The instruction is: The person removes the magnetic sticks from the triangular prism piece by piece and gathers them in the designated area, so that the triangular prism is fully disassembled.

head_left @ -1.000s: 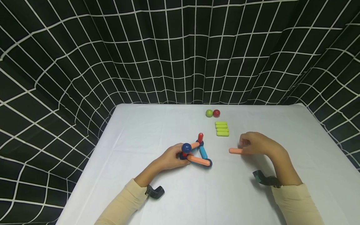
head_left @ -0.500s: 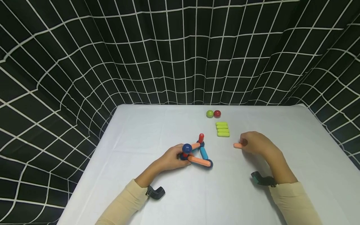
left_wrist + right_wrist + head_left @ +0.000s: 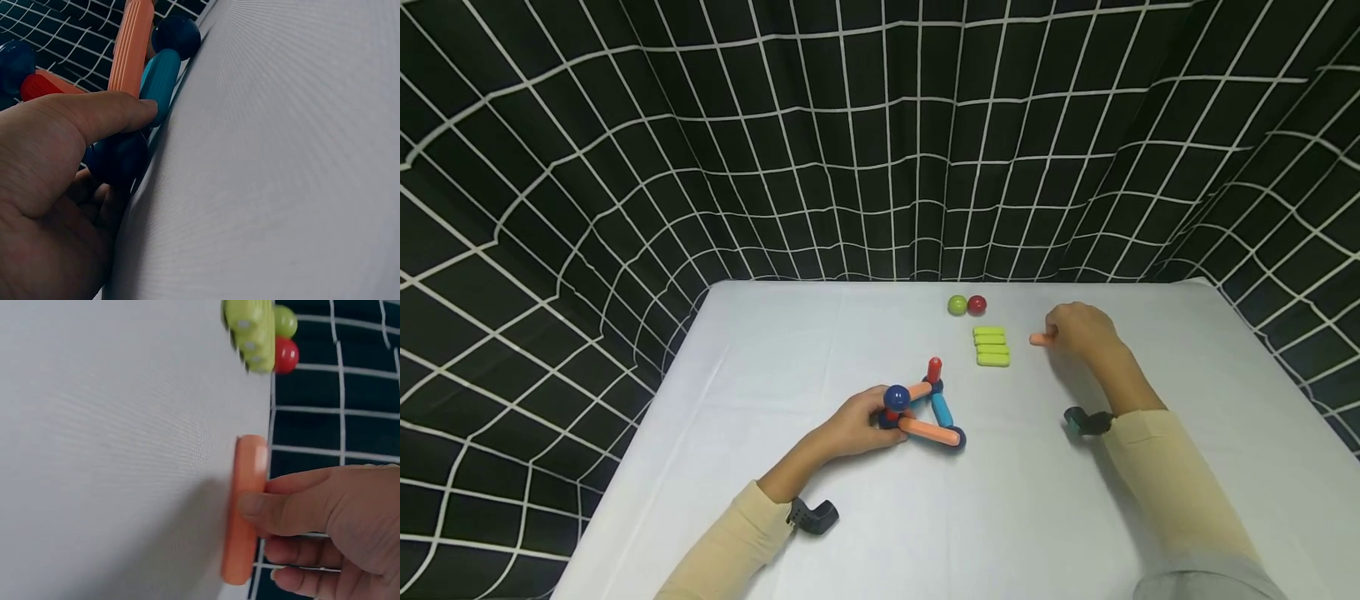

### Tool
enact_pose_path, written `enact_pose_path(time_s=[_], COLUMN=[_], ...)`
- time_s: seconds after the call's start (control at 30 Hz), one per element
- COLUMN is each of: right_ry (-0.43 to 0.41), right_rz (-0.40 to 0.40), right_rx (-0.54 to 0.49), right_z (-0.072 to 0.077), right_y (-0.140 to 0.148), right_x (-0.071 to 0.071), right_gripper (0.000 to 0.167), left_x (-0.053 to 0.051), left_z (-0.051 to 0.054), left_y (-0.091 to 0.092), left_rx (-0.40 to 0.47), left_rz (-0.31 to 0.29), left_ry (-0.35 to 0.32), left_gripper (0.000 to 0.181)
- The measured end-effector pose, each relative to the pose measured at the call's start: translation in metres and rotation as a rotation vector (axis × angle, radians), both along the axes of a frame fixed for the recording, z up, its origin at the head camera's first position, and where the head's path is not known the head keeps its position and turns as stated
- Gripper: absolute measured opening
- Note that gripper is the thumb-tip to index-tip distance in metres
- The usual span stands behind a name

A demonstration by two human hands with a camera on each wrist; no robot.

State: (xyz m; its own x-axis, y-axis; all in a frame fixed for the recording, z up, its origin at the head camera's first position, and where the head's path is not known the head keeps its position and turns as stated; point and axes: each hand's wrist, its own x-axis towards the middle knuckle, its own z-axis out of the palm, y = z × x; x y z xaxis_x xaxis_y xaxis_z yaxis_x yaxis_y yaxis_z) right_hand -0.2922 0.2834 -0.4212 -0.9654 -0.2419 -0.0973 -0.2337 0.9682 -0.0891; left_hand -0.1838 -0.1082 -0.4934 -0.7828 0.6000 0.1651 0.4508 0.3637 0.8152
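A triangular frame of rods and dark blue balls lies on the table, with orange rods above blue rods. One red rod stands up at its far corner; a blue ball tops another red rod at the left corner. My left hand holds that left corner; in the left wrist view its thumb lies across a teal-blue rod and a dark ball. On the right, my right hand pinches a loose orange rod between thumb and fingers, close to the tabletop.
Several lime-green rods lie side by side in a stack left of my right hand. Behind them sit a green ball and a red ball. A dark gridded curtain surrounds the white table.
My right hand has moved away towards the table's far edge, carrying the orange rod until it is beside the green rods. The left hand stays at the frame's corner.
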Motion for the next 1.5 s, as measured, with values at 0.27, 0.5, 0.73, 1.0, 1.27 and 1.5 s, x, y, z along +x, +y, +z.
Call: enact_pose_path(time_s=[0.27, 0.5, 0.73, 1.0, 1.27, 1.5], right_ry=[-0.016, -0.073, -0.038, -0.11, -0.165, -0.398], right_rz=[-0.073, -0.104, 0.064, 0.545, 0.596, 0.734], right_rx=[-0.102, -0.156, -0.374, -0.477, -0.374, -0.475], right_z=[-0.005, -0.006, 0.019, 0.04, 0.017, 0.028], right_y=[0.009, 0.011, -0.034, -0.131, -0.17, -0.161], right_x=[-0.016, -0.014, 0.022, 0.101, 0.122, 0.119], right_gripper=[0.01, 0.019, 0.033, 0.007, 0.018, 0.02], left_x=[-0.001, 0.0, 0.006, -0.002, -0.002, -0.003], left_z=[-0.002, -0.003, -0.002, -0.004, -0.001, -0.002], left_y=[0.002, 0.002, 0.0, -0.001, -0.002, -0.004], left_rx=[0.035, 0.023, 0.019, 0.007, -0.03, -0.028], left_rz=[-0.052, -0.026, -0.007, -0.044, -0.029, -0.032], left_ry=[0.038, 0.025, -0.011, 0.072, 0.045, 0.044], left_gripper=[0.061, 0.046, 0.034, 0.047, 0.029, 0.027])
